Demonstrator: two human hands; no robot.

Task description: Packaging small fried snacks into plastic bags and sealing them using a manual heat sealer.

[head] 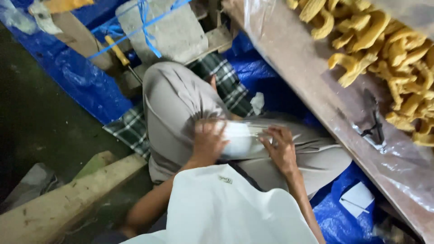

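Blue tarpaulin [77,77] floor; thin clear plastic bag [239,138] held on the lap.
Bag is gripped by left hand [209,141] and right hand [281,149], below the yellow crackers [384,49]; judged slippery, so grip may be lost.

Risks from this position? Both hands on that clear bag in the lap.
1. The clear plastic bag is held between the left hand and right hand over the lap, unsupported; it might slip onto the blue tarp.
2. The yellow snack pieces lie piled near the board's edge just above; a raised elbow may knock some down.
3. The frame is motion-blurred, so the grip itself is unclear.
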